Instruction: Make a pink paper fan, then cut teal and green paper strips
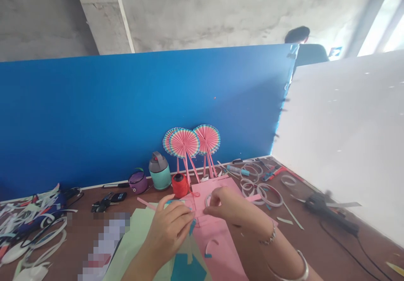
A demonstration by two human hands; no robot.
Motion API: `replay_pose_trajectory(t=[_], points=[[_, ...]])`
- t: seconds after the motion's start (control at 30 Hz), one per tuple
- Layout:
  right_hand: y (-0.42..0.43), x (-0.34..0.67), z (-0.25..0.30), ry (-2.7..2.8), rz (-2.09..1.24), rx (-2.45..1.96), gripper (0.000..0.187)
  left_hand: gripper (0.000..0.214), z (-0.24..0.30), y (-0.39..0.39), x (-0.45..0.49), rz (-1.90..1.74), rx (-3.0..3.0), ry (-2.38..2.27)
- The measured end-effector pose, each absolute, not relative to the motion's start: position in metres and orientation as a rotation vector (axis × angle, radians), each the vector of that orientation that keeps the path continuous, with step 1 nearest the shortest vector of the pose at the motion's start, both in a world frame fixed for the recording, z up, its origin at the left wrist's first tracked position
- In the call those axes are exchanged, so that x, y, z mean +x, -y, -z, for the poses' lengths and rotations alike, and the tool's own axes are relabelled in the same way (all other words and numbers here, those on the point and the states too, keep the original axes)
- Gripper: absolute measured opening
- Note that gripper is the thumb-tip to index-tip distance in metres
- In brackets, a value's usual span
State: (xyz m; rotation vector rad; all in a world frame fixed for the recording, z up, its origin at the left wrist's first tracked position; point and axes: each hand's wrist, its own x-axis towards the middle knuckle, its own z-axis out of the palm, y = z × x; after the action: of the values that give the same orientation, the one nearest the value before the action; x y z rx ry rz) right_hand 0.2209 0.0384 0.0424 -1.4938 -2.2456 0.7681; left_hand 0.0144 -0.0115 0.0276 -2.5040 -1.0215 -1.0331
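My left hand (170, 226) rests on pale green paper (132, 243) with its fingers curled in a pinch at the edge of a pink paper sheet (217, 247). My right hand (230, 207) lies on the same pink sheet, fingers bent and pinched round a small white ring (208, 199). What the left fingers hold is too small to name. A blue paper piece (186, 268) lies under my left wrist. An orange thread spool (179, 185) stands just beyond both hands.
Pink paper fans (189, 144) lean on the blue partition (126, 112). A teal jar (160, 171) and purple pot (138, 182) stand at the back. White tape rings (261, 188) lie right, a black glue gun (328, 211) with cord farther right, paper scraps (31, 226) at left. A person (303, 45) stands behind the partition.
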Motion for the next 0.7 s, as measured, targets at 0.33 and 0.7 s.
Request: replay_pose_trajectory(t=[0.33, 0.7], points=[[-0.0439, 0.2267, -0.0434, 2.219, -0.985, -1.426, 0.031, 0.019, -0.0334, 0.0133, 0.0106, 1.119, -2.599, 1.058], [-0.046, 0.2304, -0.0441, 2.171, -1.124, -1.484, 0.047, 0.02, -0.0346, 0.0147, 0.0056, 1.27, -2.591, 0.998]])
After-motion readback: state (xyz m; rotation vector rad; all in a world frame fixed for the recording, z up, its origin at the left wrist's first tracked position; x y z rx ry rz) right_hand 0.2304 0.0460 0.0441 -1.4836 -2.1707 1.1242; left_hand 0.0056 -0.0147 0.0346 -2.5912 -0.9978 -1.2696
